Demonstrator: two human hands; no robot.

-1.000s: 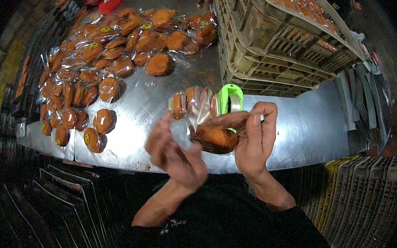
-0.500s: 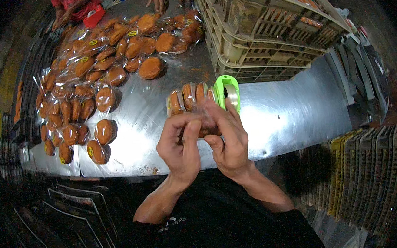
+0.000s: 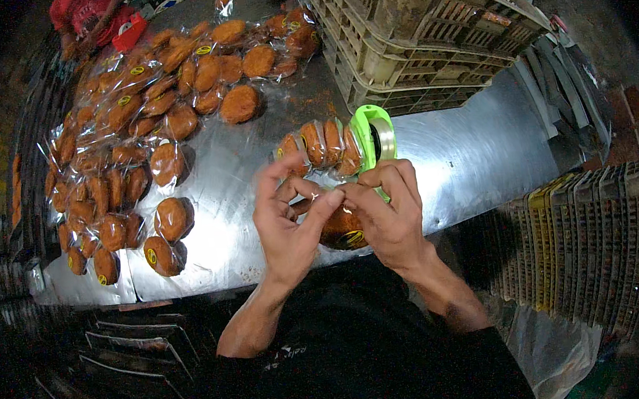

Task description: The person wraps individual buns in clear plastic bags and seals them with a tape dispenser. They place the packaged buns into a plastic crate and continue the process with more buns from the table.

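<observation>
Between my hands is a round brown bun in a clear plastic bag, a yellow label on its near side. My left hand pinches the gathered bag above the bun with thumb and fingertip, one finger lifted away. Closed from the other side, my right hand grips the same bag, fingertips meeting the left thumb. Just beyond my fingers stands a bright green tape dispenser with a roll of clear tape. A row of bagged buns leans on edge against its left side.
Many bagged buns are heaped across the left and far metal table. Stacked plastic crates rise at the back right. A person in red and another person's hand are at the far side. More crates stand lower right.
My fingertips have come together in a pinch on the bag, and the bun's label now shows. At the far side, a bagged bun has been lifted by another person's hand. The view has shifted slightly.
</observation>
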